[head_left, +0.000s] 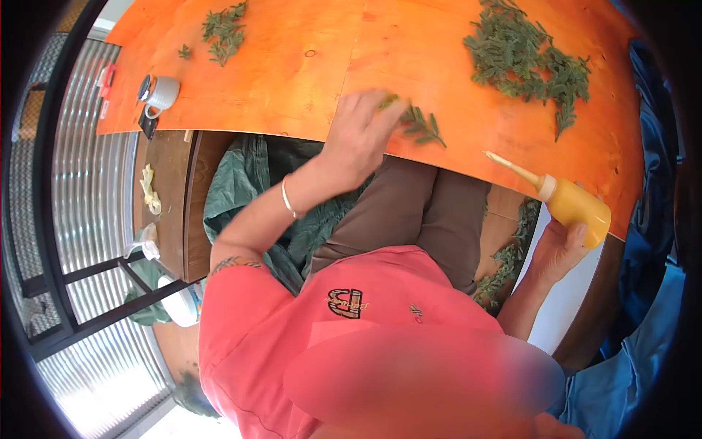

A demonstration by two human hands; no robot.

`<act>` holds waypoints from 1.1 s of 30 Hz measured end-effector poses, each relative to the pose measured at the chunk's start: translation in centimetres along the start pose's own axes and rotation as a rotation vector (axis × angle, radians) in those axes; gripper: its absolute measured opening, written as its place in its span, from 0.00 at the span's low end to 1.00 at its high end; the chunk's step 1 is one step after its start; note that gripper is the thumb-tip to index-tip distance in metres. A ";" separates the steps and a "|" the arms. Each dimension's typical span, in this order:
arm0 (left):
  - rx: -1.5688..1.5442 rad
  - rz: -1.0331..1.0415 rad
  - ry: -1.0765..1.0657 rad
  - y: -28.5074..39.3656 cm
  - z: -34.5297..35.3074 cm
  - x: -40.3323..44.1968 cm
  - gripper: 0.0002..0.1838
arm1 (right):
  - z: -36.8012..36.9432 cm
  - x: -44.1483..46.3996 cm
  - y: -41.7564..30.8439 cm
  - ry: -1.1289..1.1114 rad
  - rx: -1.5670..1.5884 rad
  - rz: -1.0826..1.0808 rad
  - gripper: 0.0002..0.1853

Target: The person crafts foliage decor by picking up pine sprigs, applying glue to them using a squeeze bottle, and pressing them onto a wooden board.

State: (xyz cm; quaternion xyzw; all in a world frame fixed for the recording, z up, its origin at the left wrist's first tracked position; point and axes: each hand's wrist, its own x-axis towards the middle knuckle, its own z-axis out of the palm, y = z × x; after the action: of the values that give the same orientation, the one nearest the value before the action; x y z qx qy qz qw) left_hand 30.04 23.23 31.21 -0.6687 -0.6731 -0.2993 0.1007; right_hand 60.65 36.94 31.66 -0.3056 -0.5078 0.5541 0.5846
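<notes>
My left hand (358,139) is over the front edge of the orange table, its thumb and fingers closed on a small green sprig (423,127). Part of the sprig is hidden behind the fingers, and its leafy tip points right. In my right hand (558,251), just off the table's front edge, is a yellow squeeze bottle (576,208). The bottle is tilted, with its long pale nozzle pointing up and left toward the tabletop.
A large pile of green sprigs (515,55) lies at the right of the orange table (307,80), a smaller bunch (224,33) at the far left. A white mug (161,94) stands near the left edge. Dark green plastic (245,172) hangs below. Blue cloth (651,139) is at the right.
</notes>
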 end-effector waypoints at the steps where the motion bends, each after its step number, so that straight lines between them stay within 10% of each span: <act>1: -0.020 -0.036 0.005 -0.1 0.1 -1.6 0.20 | 0.4 0.3 0.2 -0.042 -0.019 -0.032 0.38; 17: 0.070 -0.093 -0.343 -0.4 4.1 -0.7 0.35 | 8.9 -0.3 1.1 -0.284 -0.289 -0.302 0.48; 33: -0.186 -0.009 -0.253 0.0 3.9 -1.7 0.35 | 8.5 -0.5 0.4 -0.190 -0.287 -0.324 0.48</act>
State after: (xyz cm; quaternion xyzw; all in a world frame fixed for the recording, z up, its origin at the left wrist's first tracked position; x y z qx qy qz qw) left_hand 31.21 23.93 27.16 -0.7046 -0.6526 -0.2744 -0.0486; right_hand 52.65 34.80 33.69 -0.2468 -0.6765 0.4015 0.5659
